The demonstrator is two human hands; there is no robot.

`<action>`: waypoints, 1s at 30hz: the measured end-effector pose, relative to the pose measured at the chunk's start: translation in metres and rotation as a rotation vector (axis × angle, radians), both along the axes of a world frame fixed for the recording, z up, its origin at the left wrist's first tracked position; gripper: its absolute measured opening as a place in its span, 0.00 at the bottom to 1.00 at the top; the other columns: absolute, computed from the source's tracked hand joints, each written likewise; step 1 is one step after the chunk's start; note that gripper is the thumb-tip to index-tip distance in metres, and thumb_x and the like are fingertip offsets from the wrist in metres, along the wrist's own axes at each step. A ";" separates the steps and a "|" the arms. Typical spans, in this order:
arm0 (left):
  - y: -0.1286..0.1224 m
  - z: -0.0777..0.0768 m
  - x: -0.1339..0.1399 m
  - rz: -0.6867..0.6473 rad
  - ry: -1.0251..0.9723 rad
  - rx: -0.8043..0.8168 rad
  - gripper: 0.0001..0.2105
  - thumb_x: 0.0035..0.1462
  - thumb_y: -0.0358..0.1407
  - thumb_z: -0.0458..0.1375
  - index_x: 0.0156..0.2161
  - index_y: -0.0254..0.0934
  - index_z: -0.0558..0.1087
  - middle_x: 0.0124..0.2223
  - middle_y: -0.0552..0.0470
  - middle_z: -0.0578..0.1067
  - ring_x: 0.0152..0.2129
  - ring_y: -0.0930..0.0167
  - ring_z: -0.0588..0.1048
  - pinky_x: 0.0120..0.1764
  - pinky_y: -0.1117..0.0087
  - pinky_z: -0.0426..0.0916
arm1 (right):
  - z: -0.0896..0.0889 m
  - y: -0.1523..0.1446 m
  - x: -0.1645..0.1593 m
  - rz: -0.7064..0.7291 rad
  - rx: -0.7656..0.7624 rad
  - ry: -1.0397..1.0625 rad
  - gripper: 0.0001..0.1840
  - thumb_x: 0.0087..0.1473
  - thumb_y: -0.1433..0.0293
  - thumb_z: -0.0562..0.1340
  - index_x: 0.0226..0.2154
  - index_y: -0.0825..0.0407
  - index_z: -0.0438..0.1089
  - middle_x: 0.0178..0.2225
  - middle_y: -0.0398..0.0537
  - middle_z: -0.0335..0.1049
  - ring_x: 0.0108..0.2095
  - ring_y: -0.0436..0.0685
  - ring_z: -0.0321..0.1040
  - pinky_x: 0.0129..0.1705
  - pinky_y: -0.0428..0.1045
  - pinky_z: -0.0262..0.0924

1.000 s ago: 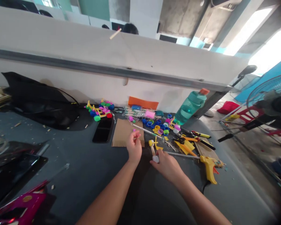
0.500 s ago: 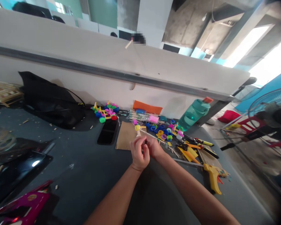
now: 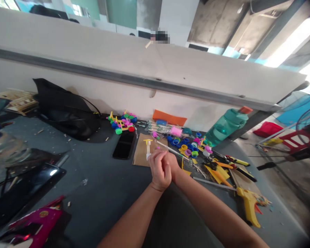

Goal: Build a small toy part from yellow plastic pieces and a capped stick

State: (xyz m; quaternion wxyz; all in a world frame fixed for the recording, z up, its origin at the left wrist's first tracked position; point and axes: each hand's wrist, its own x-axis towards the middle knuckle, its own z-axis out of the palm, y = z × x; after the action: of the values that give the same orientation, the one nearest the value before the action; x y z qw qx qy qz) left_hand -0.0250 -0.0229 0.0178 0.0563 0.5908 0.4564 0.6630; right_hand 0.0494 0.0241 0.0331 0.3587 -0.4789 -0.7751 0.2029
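Close together over the front edge of a piece of cardboard point(image 3: 140, 156) are my two hands. My left hand point(image 3: 160, 168) is closed, its thumb and fingers bent inward. At its fingertips a small T-shaped piece point(image 3: 148, 148) stands out, with a white stem and a yellow crossbar. My right hand point(image 3: 174, 164) presses against the left from the right side, fingers curled; its fingertips and anything in them are hidden. A black phone point(image 3: 123, 146) lies left of the cardboard. Several coloured bottle caps point(image 3: 186, 146) lie beyond my right hand, beside a thin white stick point(image 3: 172, 148).
A teal bottle point(image 3: 226, 125) leans by the partition. Pliers point(image 3: 237, 160) and a yellow glue gun point(image 3: 249, 205) lie at right. Small colourful assembled models point(image 3: 122, 122) stand behind the phone. A black bag point(image 3: 67, 117), a plastic-wrapped dark item point(image 3: 26, 189) and a magenta object point(image 3: 38, 222) occupy the left.
The T-shaped piece has turned, so its yellow crossbar now shows broadside. My hands stay together. The view has shifted, and the scene sits slightly further right.
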 end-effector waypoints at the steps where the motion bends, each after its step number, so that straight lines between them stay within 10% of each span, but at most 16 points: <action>1: 0.000 -0.001 0.000 -0.028 -0.013 -0.004 0.16 0.57 0.30 0.51 0.52 0.35 0.67 0.48 0.39 0.69 0.47 0.61 0.68 0.49 0.55 0.65 | 0.007 -0.006 0.010 0.001 -0.014 -0.017 0.08 0.48 0.73 0.60 0.19 0.50 0.67 0.19 0.45 0.66 0.22 0.53 0.63 0.26 0.46 0.59; 5: 0.001 -0.003 0.007 -0.293 -0.147 -0.144 0.13 0.60 0.37 0.51 0.46 0.36 0.72 0.43 0.42 0.73 0.43 0.62 0.71 0.49 0.56 0.65 | 0.033 -0.048 0.048 -0.116 -0.174 0.123 0.06 0.49 0.71 0.61 0.32 0.51 0.72 0.28 0.47 0.71 0.28 0.54 0.67 0.29 0.47 0.61; 12: -0.003 0.012 0.033 -1.335 -0.871 -1.004 0.27 0.57 0.57 0.48 0.42 0.34 0.74 0.37 0.41 0.78 0.37 0.61 0.78 0.43 0.59 0.70 | 0.023 -0.100 0.036 -0.134 -0.855 1.199 0.19 0.49 0.53 0.61 0.24 0.52 0.65 0.15 0.37 0.58 0.11 0.44 0.47 0.10 0.41 0.42; 16: 0.000 0.008 0.027 -1.231 -0.916 -1.015 0.29 0.55 0.60 0.47 0.40 0.35 0.75 0.35 0.41 0.79 0.39 0.60 0.77 0.42 0.60 0.71 | 0.002 -0.078 0.007 -0.258 -0.612 1.109 0.22 0.52 0.52 0.58 0.18 0.51 0.61 0.08 0.34 0.50 0.07 0.44 0.40 0.09 0.42 0.35; 22: 0.011 -0.002 0.025 -1.117 -0.895 -0.886 0.33 0.55 0.61 0.42 0.45 0.36 0.74 0.40 0.42 0.78 0.43 0.59 0.76 0.47 0.55 0.68 | 0.004 -0.047 0.019 -0.258 0.018 0.262 0.20 0.60 0.64 0.51 0.22 0.52 0.67 0.20 0.47 0.66 0.23 0.53 0.65 0.31 0.49 0.63; 26: 0.016 -0.002 0.022 -1.162 -0.887 -0.868 0.36 0.56 0.62 0.37 0.51 0.36 0.71 0.45 0.41 0.77 0.50 0.60 0.72 0.52 0.53 0.64 | 0.006 -0.053 0.031 -0.213 0.266 -0.164 0.18 0.61 0.68 0.49 0.42 0.54 0.72 0.42 0.58 0.72 0.47 0.63 0.66 0.52 0.60 0.58; 30: 0.019 -0.004 0.019 -1.142 -0.925 -0.739 0.37 0.57 0.62 0.34 0.54 0.39 0.69 0.56 0.40 0.71 0.57 0.60 0.66 0.54 0.50 0.62 | -0.003 -0.086 0.013 -0.063 0.304 -0.377 0.35 0.60 0.58 0.51 0.63 0.63 0.53 0.62 0.65 0.54 0.64 0.70 0.45 0.63 0.65 0.42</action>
State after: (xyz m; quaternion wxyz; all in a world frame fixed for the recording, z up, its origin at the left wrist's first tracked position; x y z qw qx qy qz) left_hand -0.0056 -0.0037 0.0140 0.7581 0.3425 0.2051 0.5157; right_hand 0.0623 -0.0621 0.0302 0.2818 -0.4727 -0.8347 -0.0206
